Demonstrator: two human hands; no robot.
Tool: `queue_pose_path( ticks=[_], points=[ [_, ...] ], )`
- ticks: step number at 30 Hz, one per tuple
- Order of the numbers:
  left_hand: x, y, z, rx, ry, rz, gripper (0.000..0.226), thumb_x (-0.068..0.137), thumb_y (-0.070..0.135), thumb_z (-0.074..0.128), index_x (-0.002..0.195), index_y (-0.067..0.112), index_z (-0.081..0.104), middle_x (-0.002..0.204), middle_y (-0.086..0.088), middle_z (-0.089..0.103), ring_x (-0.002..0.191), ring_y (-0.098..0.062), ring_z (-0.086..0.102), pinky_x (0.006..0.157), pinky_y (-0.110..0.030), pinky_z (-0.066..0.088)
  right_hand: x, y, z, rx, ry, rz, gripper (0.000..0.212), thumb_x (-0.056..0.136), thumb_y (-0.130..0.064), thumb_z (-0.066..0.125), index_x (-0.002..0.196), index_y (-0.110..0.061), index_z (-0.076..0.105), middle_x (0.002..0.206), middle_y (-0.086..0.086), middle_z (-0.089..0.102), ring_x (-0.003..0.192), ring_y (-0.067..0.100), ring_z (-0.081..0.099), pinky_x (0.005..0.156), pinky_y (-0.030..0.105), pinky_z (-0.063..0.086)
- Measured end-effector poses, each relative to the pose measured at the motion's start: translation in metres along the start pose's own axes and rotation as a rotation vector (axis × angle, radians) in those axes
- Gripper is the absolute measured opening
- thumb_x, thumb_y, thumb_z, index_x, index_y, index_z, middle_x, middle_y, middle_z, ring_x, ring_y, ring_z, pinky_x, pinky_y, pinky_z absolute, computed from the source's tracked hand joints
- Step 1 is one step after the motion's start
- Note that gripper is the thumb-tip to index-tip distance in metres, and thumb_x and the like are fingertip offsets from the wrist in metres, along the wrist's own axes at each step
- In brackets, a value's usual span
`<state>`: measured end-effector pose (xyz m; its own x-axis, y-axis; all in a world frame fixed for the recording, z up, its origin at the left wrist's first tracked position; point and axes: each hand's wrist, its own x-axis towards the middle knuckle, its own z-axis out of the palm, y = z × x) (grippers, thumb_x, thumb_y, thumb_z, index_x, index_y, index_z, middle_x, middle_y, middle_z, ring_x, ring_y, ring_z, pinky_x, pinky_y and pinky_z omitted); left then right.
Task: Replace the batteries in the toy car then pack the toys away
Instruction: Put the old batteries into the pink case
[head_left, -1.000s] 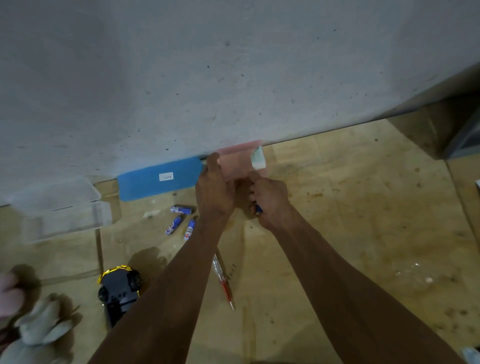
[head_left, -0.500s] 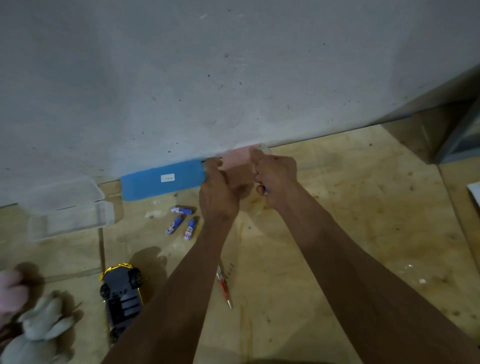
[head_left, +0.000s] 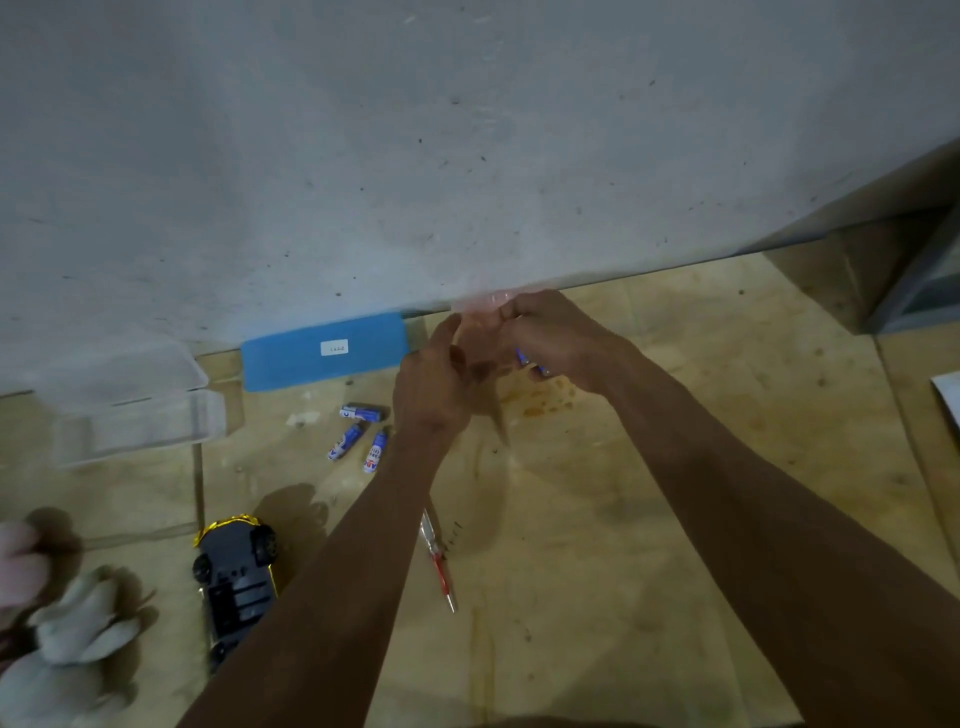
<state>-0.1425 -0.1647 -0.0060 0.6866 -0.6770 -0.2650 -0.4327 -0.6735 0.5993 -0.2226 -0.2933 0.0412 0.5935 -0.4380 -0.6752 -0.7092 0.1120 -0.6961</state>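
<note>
**Both hands at the wall, car belly-up on plywood**

The work surface is pale plywood (head_left: 649, 519), scuffed and stained, with an orange blotch just under the hands. It butts against a grey, speckled wall (head_left: 415, 156). Against that wall lies a blue case (head_left: 324, 351) with a small white label, and left of it an open clear plastic box (head_left: 130, 400).

The left hand (head_left: 434, 384) and right hand (head_left: 558, 343) meet on a pinkish translucent item (head_left: 480, 306) (too blurred to identify). The right hand's curled fingers also hold blue batteries (head_left: 530, 361).

Three loose batteries (head_left: 361, 431) lie near the left wrist. The toy car (head_left: 236, 582) rests upside down at lower left, beside plush toys (head_left: 57, 639). A red screwdriver (head_left: 439, 564) lies between the forearms.
</note>
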Motion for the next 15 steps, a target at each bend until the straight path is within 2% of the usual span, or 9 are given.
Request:
queue_pose_path(
  ticks=[3,5,7,9,12,15],
  points=[
    [0.006,0.001,-0.002,-0.014,-0.005,-0.007,0.064,0.075,0.045,0.067,0.134,0.023,0.055,0.098,-0.010,0.075,0.092,-0.035,0.069,0.081,-0.048,0.059,0.011,0.007,0.000,-0.166,0.033,-0.220,0.014,0.087,-0.033,0.074,0.079,-0.023,0.068,0.075,-0.014,0.064,0.066,-0.002,0.058,0.065,0.016,0.047],
    [0.011,0.001,-0.001,-0.013,-0.018,-0.013,0.057,0.077,0.038,0.072,0.130,0.024,0.057,0.098,-0.011,0.075,0.093,-0.037,0.069,0.080,-0.048,0.058,0.018,0.012,0.003,-0.201,0.052,-0.338,0.008,0.089,-0.029,0.072,0.085,-0.022,0.071,0.080,-0.015,0.068,0.070,-0.007,0.061,0.064,0.011,0.046],
    [0.014,-0.001,0.000,-0.012,-0.029,-0.010,0.054,0.079,0.031,0.076,0.129,0.022,0.057,0.099,-0.011,0.075,0.092,-0.036,0.069,0.081,-0.047,0.058,0.024,0.016,0.007,-0.274,0.067,-0.408,0.012,0.093,-0.024,0.065,0.097,-0.014,0.072,0.091,-0.005,0.072,0.080,0.007,0.066,0.071,0.022,0.050],
    [0.016,-0.004,0.002,0.011,-0.034,0.004,0.054,0.083,0.030,0.074,0.133,0.021,0.056,0.101,-0.011,0.075,0.094,-0.035,0.068,0.083,-0.047,0.058,0.029,0.020,0.009,-0.377,0.061,-0.479,0.019,0.093,-0.020,0.067,0.108,-0.009,0.070,0.109,0.005,0.070,0.094,0.021,0.065,0.082,0.030,0.052],
    [0.018,-0.008,0.003,0.028,-0.034,0.009,0.053,0.087,0.023,0.071,0.137,0.021,0.053,0.106,-0.012,0.073,0.096,-0.035,0.067,0.085,-0.049,0.057,0.033,0.027,0.010,-0.532,0.107,-0.536,0.032,0.088,-0.014,0.072,0.120,-0.013,0.067,0.122,0.008,0.066,0.109,0.028,0.062,0.096,0.039,0.052],
    [0.019,-0.012,0.006,0.067,-0.037,0.011,0.059,0.086,0.017,0.073,0.140,0.026,0.050,0.106,-0.011,0.073,0.099,-0.033,0.067,0.086,-0.049,0.058,0.023,0.029,0.006,-0.524,0.191,-0.589,0.035,0.089,-0.005,0.066,0.124,-0.013,0.067,0.125,0.008,0.068,0.113,0.026,0.064,0.097,0.038,0.053]
  ],
)
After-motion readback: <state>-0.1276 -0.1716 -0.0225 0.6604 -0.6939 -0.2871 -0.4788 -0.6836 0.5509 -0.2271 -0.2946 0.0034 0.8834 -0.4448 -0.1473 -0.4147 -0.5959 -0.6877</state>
